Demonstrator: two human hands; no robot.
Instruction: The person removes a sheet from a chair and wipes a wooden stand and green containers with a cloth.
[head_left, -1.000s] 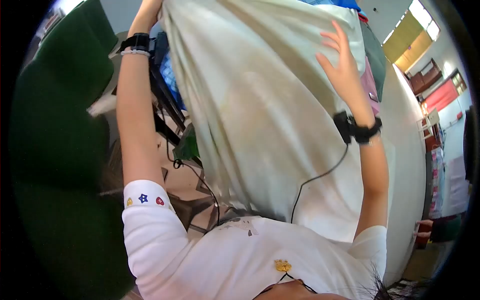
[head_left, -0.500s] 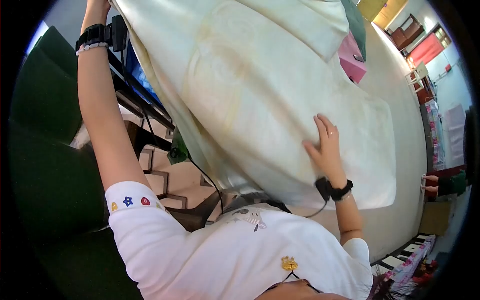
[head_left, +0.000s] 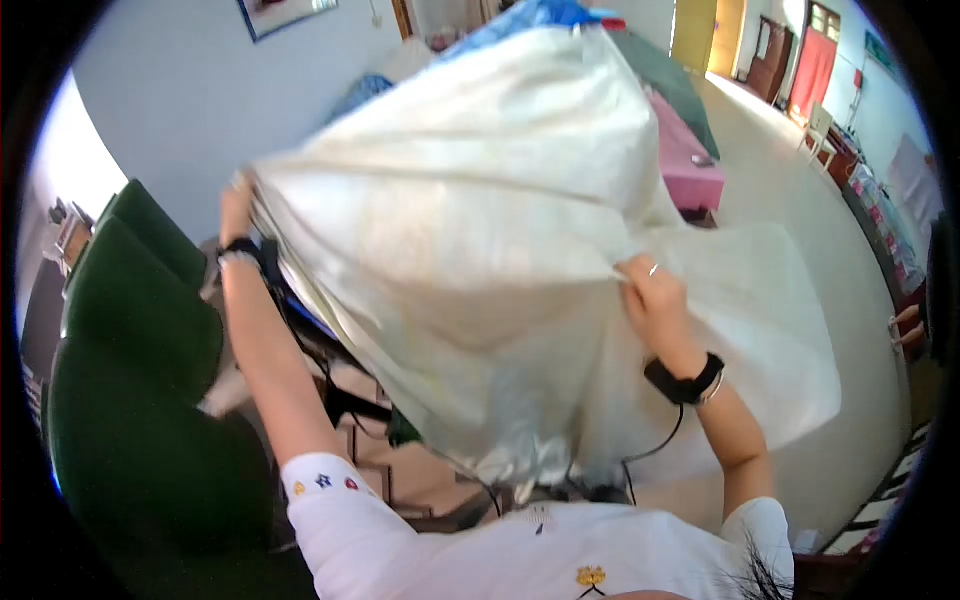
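A large cream-white cloth (head_left: 440, 220) with faint yellowish marks spreads out in front of me, its far end lying near a blue cloth. My left hand (head_left: 238, 208) is closed on its left corner, held out to the side. Toward the right, my right hand (head_left: 655, 300), with a ring on one finger, pinches the cloth and pulls a fold up. The rest of the fabric hangs down toward my body and spreads past my right wrist.
Green padded chairs (head_left: 140, 400) stand at the left. Beyond the cloth lie blue fabric (head_left: 530, 20) and a pink block-shaped surface (head_left: 690, 180). A white chair (head_left: 819, 130) stands farther right. Part of a person (head_left: 908, 325) shows at the right edge.
My right hand, open over the cloth before, has closed on it. My left hand stays on its corner, and the cloth has been lifted and spread. The view has tilted up toward the wall.
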